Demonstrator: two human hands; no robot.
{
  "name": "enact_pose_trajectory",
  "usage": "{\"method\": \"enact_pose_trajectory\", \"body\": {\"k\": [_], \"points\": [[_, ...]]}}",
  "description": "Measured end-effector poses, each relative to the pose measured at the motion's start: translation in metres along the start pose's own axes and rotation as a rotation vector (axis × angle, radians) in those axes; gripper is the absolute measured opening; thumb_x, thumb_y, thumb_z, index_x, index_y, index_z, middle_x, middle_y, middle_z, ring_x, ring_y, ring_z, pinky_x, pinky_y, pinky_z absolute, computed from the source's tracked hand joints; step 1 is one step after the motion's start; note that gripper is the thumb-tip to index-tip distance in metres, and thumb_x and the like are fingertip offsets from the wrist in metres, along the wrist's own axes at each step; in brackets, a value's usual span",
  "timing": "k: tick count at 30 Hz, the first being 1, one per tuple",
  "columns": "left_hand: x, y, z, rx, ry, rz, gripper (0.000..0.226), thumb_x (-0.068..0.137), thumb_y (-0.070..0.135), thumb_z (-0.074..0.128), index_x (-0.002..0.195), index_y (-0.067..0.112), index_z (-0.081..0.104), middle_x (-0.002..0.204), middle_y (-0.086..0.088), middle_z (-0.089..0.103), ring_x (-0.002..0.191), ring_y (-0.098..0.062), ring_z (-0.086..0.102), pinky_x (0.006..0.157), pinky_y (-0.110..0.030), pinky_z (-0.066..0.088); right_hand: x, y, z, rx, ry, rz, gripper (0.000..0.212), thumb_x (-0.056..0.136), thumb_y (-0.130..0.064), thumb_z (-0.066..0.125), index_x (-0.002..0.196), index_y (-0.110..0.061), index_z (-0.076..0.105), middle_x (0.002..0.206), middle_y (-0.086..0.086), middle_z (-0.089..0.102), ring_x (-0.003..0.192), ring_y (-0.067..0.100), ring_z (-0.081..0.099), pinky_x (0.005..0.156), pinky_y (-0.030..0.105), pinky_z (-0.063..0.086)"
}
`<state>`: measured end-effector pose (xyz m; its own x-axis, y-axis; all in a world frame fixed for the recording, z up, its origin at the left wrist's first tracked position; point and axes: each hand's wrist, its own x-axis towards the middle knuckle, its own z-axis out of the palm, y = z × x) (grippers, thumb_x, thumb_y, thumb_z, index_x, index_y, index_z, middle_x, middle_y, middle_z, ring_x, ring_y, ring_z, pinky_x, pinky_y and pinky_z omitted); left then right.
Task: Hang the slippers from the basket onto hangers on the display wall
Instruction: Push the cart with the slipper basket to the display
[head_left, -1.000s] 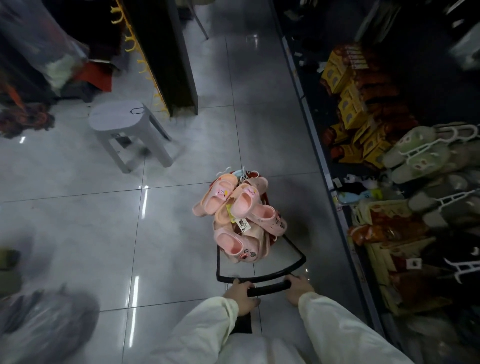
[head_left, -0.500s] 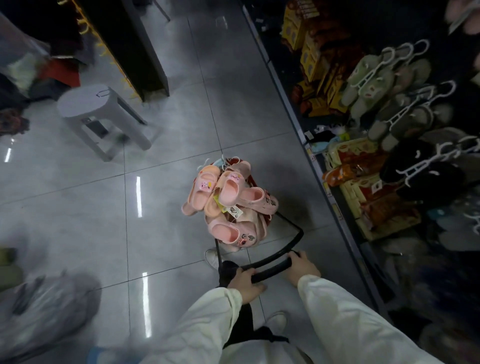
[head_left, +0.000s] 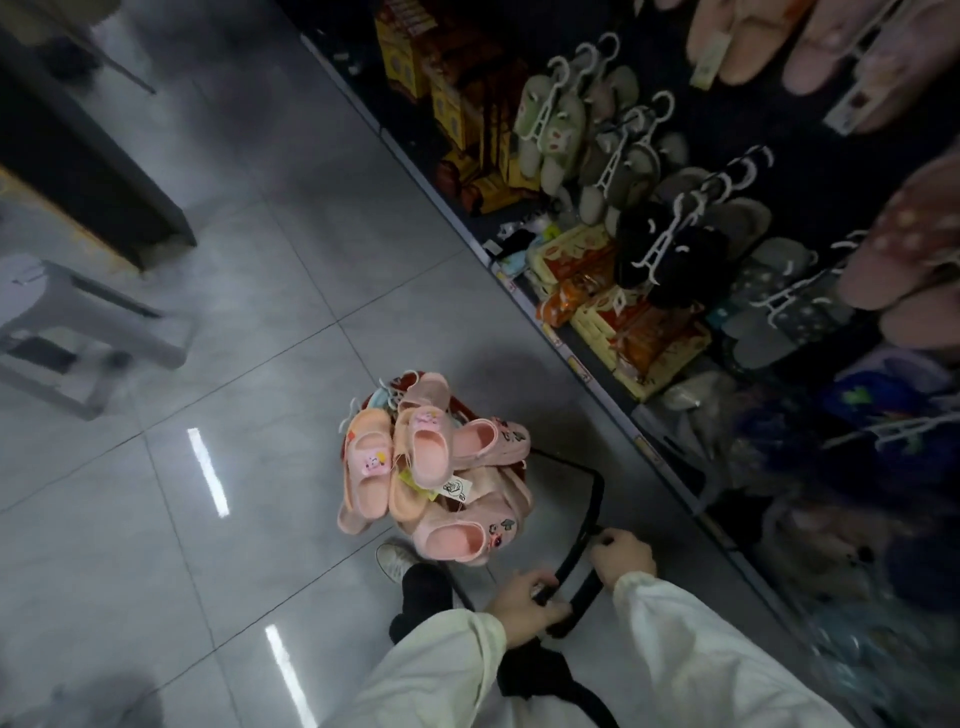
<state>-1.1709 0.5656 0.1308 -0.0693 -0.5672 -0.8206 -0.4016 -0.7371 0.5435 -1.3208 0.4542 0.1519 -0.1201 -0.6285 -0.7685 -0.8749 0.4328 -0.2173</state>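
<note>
At the near end of the aisle, both hands grip the basket's black handle (head_left: 597, 499) — the left hand (head_left: 522, 592) curls round its near end, the right hand (head_left: 621, 556) just beyond. Pink slippers (head_left: 431, 467) heap over the red basket (head_left: 464, 406) on the floor, farther out and left of the hands. White hangers (head_left: 657, 249) crowd the display wall (head_left: 779, 130) on the right — nearer the right hand, so it seems better placed for hanging.

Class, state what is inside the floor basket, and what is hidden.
Pink slippers heaped above the basket rim, white hangers poking out at the far edge, one paper tag. The heap hides the basket's bottom and anything lower.
</note>
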Motion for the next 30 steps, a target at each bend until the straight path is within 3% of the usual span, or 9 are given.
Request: {"method": "enact_pose_trajectory", "body": {"k": [5,8,13,17,20,22,24,28,30], "points": [[-0.004,0.003,0.008,0.045,-0.020,0.046,0.026,0.080,0.043,0.074,0.095,0.050,0.054,0.111,0.006,0.056,0.092,-0.009,0.055,0.080,-0.021,0.048,0.001,0.053,-0.009,0.146,0.105,0.105,0.018,0.093,-0.016,0.055,0.103,-0.017,0.070,0.096,0.010,0.067,0.091,0.030,0.064,0.080,0.032,0.054],[-0.006,-0.014,0.006,0.071,-0.027,-0.013,0.030,0.084,0.036,0.075,0.108,0.033,0.057,0.117,0.001,0.055,0.101,-0.013,0.057,0.091,-0.022,0.047,-0.001,0.085,-0.008,0.176,0.137,0.136,0.015,0.092,-0.012,0.055,0.094,-0.016,0.070,0.096,0.011,0.070,0.083,0.027,0.062,0.076,0.031,0.054],[-0.015,-0.056,-0.015,0.222,-0.037,-0.144,0.030,0.088,0.037,0.070,0.114,0.028,0.058,0.120,0.002,0.054,0.107,-0.011,0.054,0.086,-0.018,0.041,-0.005,0.132,-0.001,0.246,0.217,0.190,0.015,0.093,-0.006,0.056,0.094,-0.009,0.071,0.101,0.014,0.071,0.093,0.032,0.065,0.076,0.029,0.047],[-0.014,-0.089,-0.040,0.300,-0.007,-0.226,0.026,0.088,0.039,0.071,0.107,0.029,0.057,0.116,0.001,0.063,0.106,-0.015,0.061,0.098,-0.026,0.047,-0.013,0.159,0.001,0.270,0.239,0.250,0.016,0.093,-0.002,0.055,0.093,-0.014,0.066,0.105,0.014,0.070,0.096,0.032,0.064,0.079,0.031,0.049],[-0.014,-0.106,-0.063,0.257,0.082,-0.293,0.028,0.084,0.038,0.073,0.104,0.024,0.060,0.111,-0.003,0.067,0.098,-0.021,0.064,0.096,-0.032,0.051,-0.019,0.174,0.000,0.270,0.257,0.290,0.021,0.092,0.000,0.053,0.095,-0.016,0.066,0.108,0.015,0.069,0.099,0.032,0.064,0.080,0.032,0.049],[-0.020,-0.110,-0.076,0.206,0.143,-0.327,0.026,0.085,0.034,0.074,0.102,0.019,0.064,0.096,-0.006,0.070,0.078,-0.022,0.064,0.078,-0.030,0.056,-0.022,0.183,0.001,0.250,0.254,0.325,0.025,0.092,0.000,0.050,0.098,-0.017,0.066,0.107,0.014,0.067,0.095,0.031,0.064,0.076,0.031,0.047],[-0.026,-0.109,-0.086,0.171,0.182,-0.364,0.019,0.089,0.026,0.073,0.100,0.013,0.064,0.078,-0.008,0.066,0.061,-0.021,0.058,0.056,-0.024,0.047,-0.025,0.192,0.004,0.234,0.244,0.355,0.027,0.089,-0.001,0.051,0.101,-0.021,0.065,0.106,0.012,0.064,0.088,0.029,0.062,0.075,0.032,0.049],[-0.024,-0.100,-0.094,0.122,0.202,-0.345,0.020,0.091,0.027,0.071,0.102,0.013,0.063,0.088,-0.009,0.067,0.064,-0.022,0.060,0.053,-0.023,0.044,-0.037,0.196,0.010,0.292,0.264,0.398,0.021,0.090,-0.009,0.058,0.106,-0.023,0.058,0.105,0.009,0.053,0.078,0.029,0.056,0.069,0.030,0.043],[-0.018,-0.095,-0.098,0.094,0.190,-0.316,0.024,0.090,0.029,0.073,0.103,0.012,0.063,0.088,-0.008,0.068,0.060,-0.020,0.057,0.048,-0.021,0.040,-0.043,0.192,0.014,0.357,0.266,0.403,0.019,0.092,-0.008,0.058,0.106,-0.021,0.055,0.103,0.010,0.053,0.071,0.026,0.055,0.059,0.030,0.039]]}}
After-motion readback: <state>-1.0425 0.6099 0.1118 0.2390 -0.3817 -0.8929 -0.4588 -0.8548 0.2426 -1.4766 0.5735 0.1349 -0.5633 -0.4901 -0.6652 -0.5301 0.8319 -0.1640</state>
